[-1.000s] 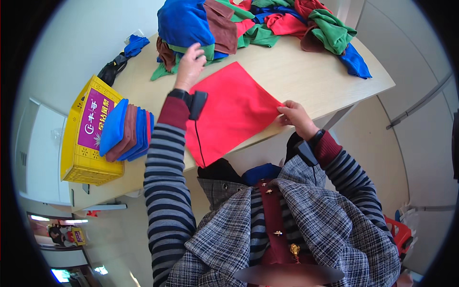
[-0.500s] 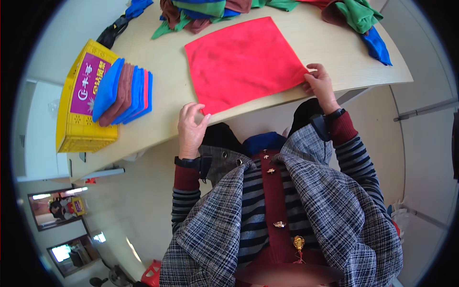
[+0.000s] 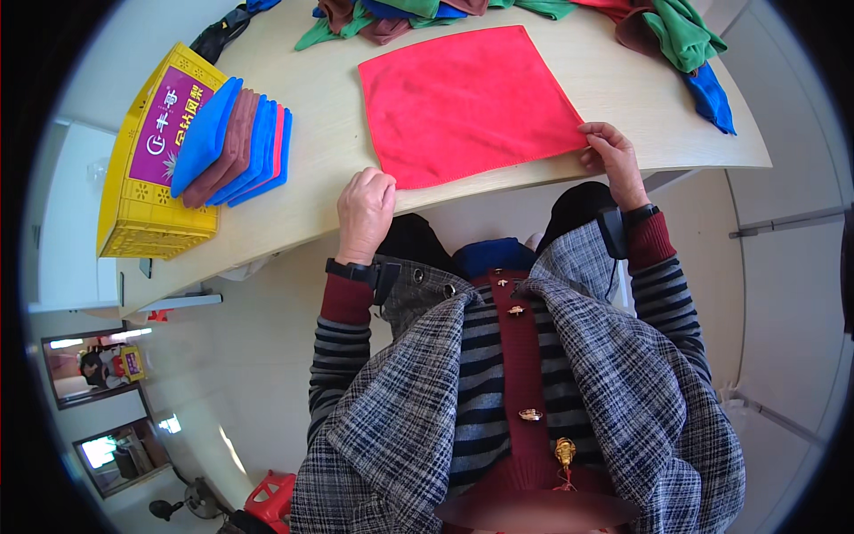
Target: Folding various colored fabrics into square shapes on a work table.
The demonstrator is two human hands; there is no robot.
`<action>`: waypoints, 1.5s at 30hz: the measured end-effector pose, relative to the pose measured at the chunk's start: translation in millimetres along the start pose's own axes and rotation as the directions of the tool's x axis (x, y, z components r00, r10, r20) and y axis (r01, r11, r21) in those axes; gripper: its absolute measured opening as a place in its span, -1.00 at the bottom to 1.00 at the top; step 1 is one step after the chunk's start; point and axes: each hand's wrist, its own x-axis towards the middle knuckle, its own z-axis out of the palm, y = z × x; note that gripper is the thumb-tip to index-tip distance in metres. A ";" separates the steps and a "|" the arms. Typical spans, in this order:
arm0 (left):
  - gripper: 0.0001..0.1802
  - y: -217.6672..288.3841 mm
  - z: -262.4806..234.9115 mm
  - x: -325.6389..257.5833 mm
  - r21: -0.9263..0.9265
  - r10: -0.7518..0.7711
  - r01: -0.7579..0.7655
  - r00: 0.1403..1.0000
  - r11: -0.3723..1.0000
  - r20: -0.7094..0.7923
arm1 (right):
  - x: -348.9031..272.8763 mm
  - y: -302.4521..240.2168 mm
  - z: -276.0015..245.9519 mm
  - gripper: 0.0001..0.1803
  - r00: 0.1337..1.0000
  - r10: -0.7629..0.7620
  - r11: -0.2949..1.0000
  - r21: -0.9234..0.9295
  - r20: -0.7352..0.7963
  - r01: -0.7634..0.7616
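Note:
A red cloth (image 3: 471,107) lies spread flat on the pale wooden table (image 3: 334,125), its near edge close to the table's front edge. My left hand (image 3: 365,214) is closed at the cloth's near left corner, with that corner hidden under the fingers. At the near right corner, my right hand (image 3: 612,158) pinches the cloth between thumb and fingertips. Faint darker creases run across the red surface.
Left of the cloth, folded blue, brown and red cloths (image 3: 236,147) lean in a row against a yellow crate (image 3: 165,209). Loose green, brown and blue cloths (image 3: 418,13) are heaped at the far edge, with more green cloth (image 3: 685,36) at the far right.
My left hand has closed from a spread grip onto the near left corner. My right hand stays at the right corner. The whole view has shifted slightly, and the cloth looks smoother.

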 end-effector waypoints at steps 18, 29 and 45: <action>-0.84 -11.1 -9.7 10.0 -0.012 0.046 -0.045 0.992 0.999 0.115 | 2.1 -2.3 -6.2 -0.78 0.999 0.042 0.998 0.042 0.027 -0.044; -0.67 2.4 -10.2 8.3 0.099 0.063 -0.076 0.990 0.992 0.128 | 16.2 -10.8 -12.1 -0.73 0.986 0.095 0.914 0.380 0.133 -0.140; -0.87 -4.7 -18.5 32.2 0.123 0.005 -0.007 1.000 0.992 0.015 | 50.6 -82.1 17.0 -0.74 0.970 -0.236 0.944 -0.222 0.061 0.244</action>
